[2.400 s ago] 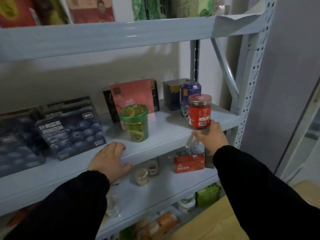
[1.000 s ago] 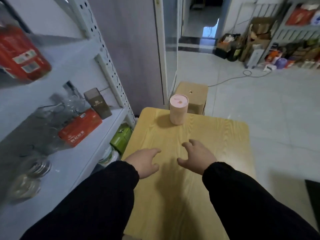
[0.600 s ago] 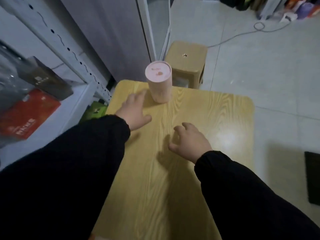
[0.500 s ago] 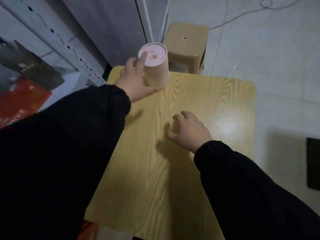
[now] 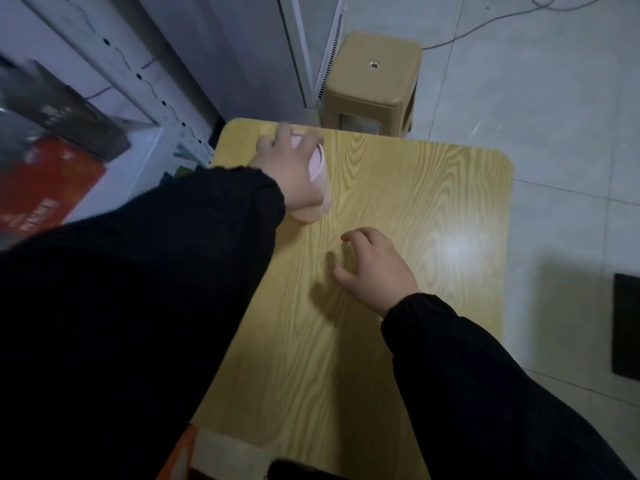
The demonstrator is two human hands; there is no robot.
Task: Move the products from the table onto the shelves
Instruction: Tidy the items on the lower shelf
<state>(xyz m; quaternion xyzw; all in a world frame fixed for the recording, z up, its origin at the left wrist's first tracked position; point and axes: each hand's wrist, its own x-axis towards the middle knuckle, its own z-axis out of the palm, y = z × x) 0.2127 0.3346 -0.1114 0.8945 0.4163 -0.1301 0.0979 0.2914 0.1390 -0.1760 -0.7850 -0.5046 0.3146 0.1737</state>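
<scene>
Item: pink canister (image 5: 320, 174), a cylindrical paper tub with a pale pink lid. Location: far left corner of the wooden table (image 5: 398, 209). It leans toward the near side, its base visible, so it appears tipped or just clear of the tabletop; which of the two cannot be told.

Left hand (image 5: 294, 171): wrapped over the top and side of the pink canister, fingers curled round it, gripping.

Right hand (image 5: 375, 268): holding nothing, fingers loosely spread and bent, hovering low over the middle of the table. Whether the fingertips touch the wood cannot be told.

Both arms: black sleeves.

Shelving (image 5: 145, 95): grey metal unit to the left of the table. On its visible level lie a red box (image 5: 45, 188) and a dark box (image 5: 69, 112), both blurred.

Other: tan plastic stool (image 5: 374, 84) on the tiled floor just beyond the far edge of the table.

Progress, as judged: the canister is the only product visible on the tabletop, so the table looks nearly cleared. Outstanding: lift it fully, carry it left and set it on a shelf. An orange-edged object at the near edge is cut off and unidentified.
</scene>
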